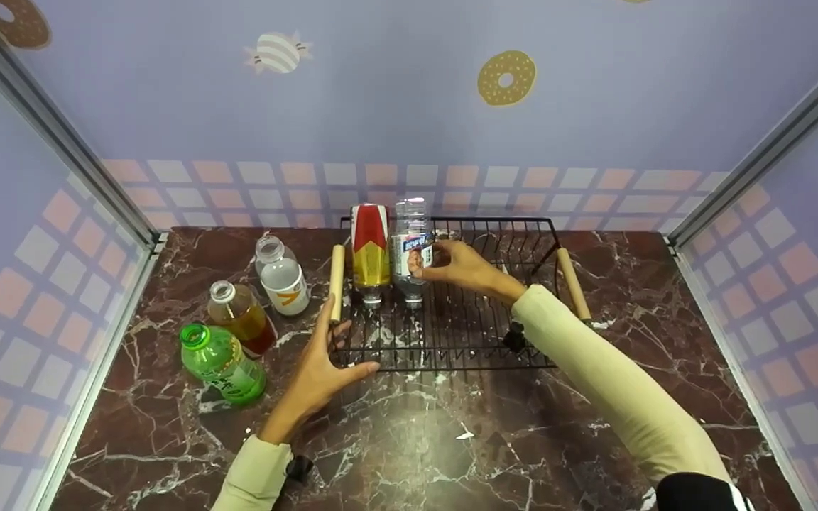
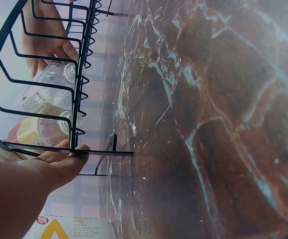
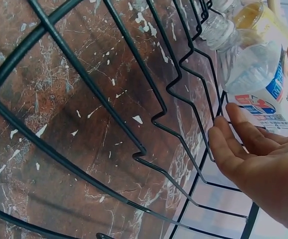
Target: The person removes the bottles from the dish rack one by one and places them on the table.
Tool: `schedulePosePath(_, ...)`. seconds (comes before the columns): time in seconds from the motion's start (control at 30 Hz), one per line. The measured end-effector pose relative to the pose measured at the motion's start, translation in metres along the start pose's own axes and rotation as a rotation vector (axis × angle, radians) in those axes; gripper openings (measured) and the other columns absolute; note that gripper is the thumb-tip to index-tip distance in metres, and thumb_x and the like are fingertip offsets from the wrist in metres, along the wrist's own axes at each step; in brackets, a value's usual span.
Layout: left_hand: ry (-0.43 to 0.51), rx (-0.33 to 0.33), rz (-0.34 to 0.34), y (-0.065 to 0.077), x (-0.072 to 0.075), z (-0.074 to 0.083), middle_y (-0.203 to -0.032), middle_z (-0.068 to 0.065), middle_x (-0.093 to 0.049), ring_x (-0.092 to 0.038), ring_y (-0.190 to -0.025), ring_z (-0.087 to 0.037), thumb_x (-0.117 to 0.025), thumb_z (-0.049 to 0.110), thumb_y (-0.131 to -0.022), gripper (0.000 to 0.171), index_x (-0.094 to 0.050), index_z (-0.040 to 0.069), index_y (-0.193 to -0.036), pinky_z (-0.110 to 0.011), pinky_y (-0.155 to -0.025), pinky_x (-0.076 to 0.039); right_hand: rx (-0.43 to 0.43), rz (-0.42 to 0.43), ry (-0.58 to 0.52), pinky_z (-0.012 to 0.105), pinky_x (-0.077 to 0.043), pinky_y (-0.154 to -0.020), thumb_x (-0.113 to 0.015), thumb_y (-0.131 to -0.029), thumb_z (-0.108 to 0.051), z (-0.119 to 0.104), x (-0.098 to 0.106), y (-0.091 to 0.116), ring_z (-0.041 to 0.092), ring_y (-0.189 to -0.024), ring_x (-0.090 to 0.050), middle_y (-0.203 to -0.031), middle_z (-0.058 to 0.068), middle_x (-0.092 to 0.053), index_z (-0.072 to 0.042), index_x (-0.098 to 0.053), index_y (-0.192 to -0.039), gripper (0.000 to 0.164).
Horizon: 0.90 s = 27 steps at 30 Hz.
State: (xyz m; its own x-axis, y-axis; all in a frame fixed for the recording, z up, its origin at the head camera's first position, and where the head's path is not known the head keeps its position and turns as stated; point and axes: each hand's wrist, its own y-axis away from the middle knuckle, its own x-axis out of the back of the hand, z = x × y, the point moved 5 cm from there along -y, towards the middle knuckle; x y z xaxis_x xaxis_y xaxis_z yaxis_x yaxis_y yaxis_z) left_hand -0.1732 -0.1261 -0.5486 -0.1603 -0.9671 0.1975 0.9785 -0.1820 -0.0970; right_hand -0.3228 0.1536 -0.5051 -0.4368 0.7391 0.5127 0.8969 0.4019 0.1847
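Two bottles lean neck-down in the black wire dish rack (image 1: 451, 349): a red-and-yellow labelled one (image 1: 370, 245) and, beside it, a clear plastic bottle (image 1: 410, 227) with a white and blue label. My right hand (image 1: 469, 268) holds the clear bottle by its label, thumb on one side and fingers on the other. The thumb is partly cut off in the right wrist view. My left hand (image 1: 317, 372) grips the rack's front left corner below the wooden handle (image 1: 336, 280). In the left wrist view, fingertips (image 2: 79, 152) touch the corner wire.
Left of the rack stand three uncapped bottles: a clear one (image 1: 285, 280), one with amber liquid (image 1: 244, 319) and a green one (image 1: 228, 365). A second wooden handle (image 1: 572, 284) is on the rack's right side. Walls enclose the marbled counter (image 1: 409, 433) at the back and sides.
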Motion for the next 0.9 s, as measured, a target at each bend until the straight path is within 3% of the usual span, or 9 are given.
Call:
schedulePosePath(0.1,-0.002,-0.004,0.005,0.0002,0.0004,0.0,-0.177,-0.03,-0.023,-0.049,-0.153,-0.042,-0.102,0.017,-0.078,0.136,-0.011,0.013,-0.178,-0.063,-0.124,-0.043,0.011,-0.014,-0.021,0.05,-0.059,-0.108,-0.083,-0.098,-0.037,-0.001,-0.0021,-0.0009,0.036,-0.114,-0.068,-0.134,0.025,-0.07,0.012,-0.031,-0.165,0.098)
schedulePosePath(0.4,0.016,0.004,-0.004,0.0018,-0.0011,-0.0016,-0.181,-0.027,-0.015,-0.046,-0.155,-0.043,-0.102,0.017,-0.078,0.136,-0.009,0.017,-0.179,-0.062,-0.126,-0.041,0.006,-0.03,-0.031,0.051,-0.06,-0.108,-0.083,-0.1,-0.035,0.0018,-0.0079,-0.003,0.039,-0.119,-0.069,-0.135,0.025,-0.07,0.011,-0.037,-0.163,0.09)
schedulePosePath(0.67,0.022,0.005,-0.003,0.0017,-0.0017,0.0,-0.179,-0.029,-0.02,-0.047,-0.154,-0.045,-0.102,0.018,-0.078,0.136,-0.01,0.017,-0.179,-0.063,-0.126,-0.04,-0.001,-0.032,-0.08,0.055,-0.049,-0.122,-0.081,-0.102,-0.035,0.0055,-0.007,-0.0017,0.046,-0.143,-0.056,-0.161,0.036,-0.047,0.012,-0.021,-0.168,0.101)
schedulePosePath(0.9,0.019,-0.004,-0.007,0.0016,0.0001,0.0013,-0.175,-0.033,-0.028,-0.047,-0.153,-0.047,-0.102,0.02,-0.08,0.135,-0.01,0.015,-0.178,-0.066,-0.125,-0.04,0.04,-0.022,-0.097,0.053,-0.058,-0.111,-0.083,-0.101,-0.026,0.0025,-0.0042,-0.0037,0.039,-0.123,-0.068,-0.137,0.027,-0.068,0.012,-0.033,-0.164,0.089)
